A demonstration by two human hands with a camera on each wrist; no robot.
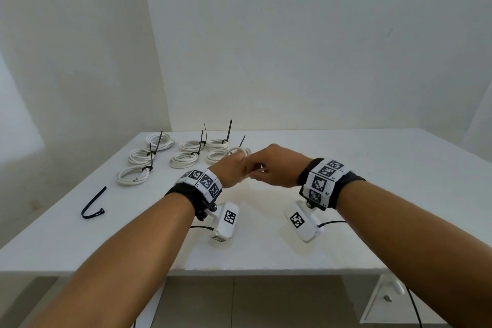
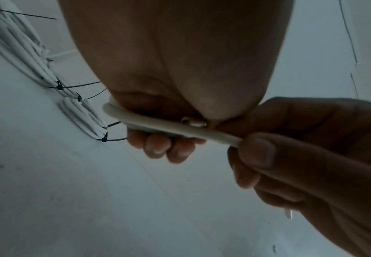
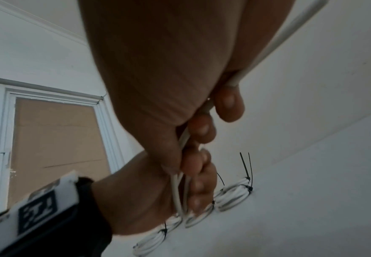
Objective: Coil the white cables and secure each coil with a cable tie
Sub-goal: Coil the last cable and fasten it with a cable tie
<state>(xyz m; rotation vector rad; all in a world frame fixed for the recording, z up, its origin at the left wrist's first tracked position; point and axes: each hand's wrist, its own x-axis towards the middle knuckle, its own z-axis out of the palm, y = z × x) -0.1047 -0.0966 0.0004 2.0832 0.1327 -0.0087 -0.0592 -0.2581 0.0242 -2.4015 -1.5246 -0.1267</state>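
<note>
Above the middle of the white table [image 1: 346,168] both hands meet around one white cable [image 1: 241,151]. My left hand [image 1: 234,168] has its fingers curled round the cable's bundled loops [image 2: 158,126]. My right hand [image 1: 277,168] pinches a strand of the same cable [image 3: 241,76] between thumb and fingers, right against the left hand; the strand runs up past its palm. A loose black cable tie [image 1: 93,204] lies bent on the table to the left, away from both hands. The loops are partly hidden inside the left fist.
Several white coils [image 1: 133,176], each bound with a black tie whose tail sticks up, lie in rows at the table's back left [image 3: 232,196]. A white drawer unit [image 1: 386,298] stands under the table's right side. White walls close in behind and to the left.
</note>
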